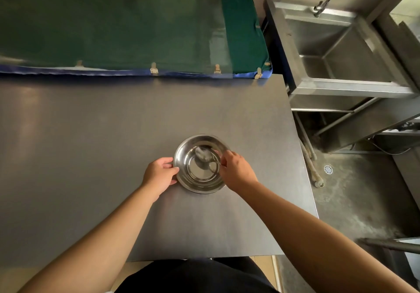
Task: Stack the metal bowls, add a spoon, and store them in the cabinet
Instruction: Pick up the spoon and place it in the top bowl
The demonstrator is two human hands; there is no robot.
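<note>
Left hand (159,174) grips the metal bowl's (200,179) rim; right hand (235,171) pinches the spoon (204,155) inside, mid-surface (91,145), clear of edges.

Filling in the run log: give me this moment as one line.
stage: adding spoon | left hand: steadying bowl stack at rim | right hand: holds spoon handle, head inside bowl | stack: on table | cabinet: not in view

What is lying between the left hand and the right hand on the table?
In the head view, the stacked metal bowls sit between the left hand and the right hand, with the spoon inside the top one.
</note>
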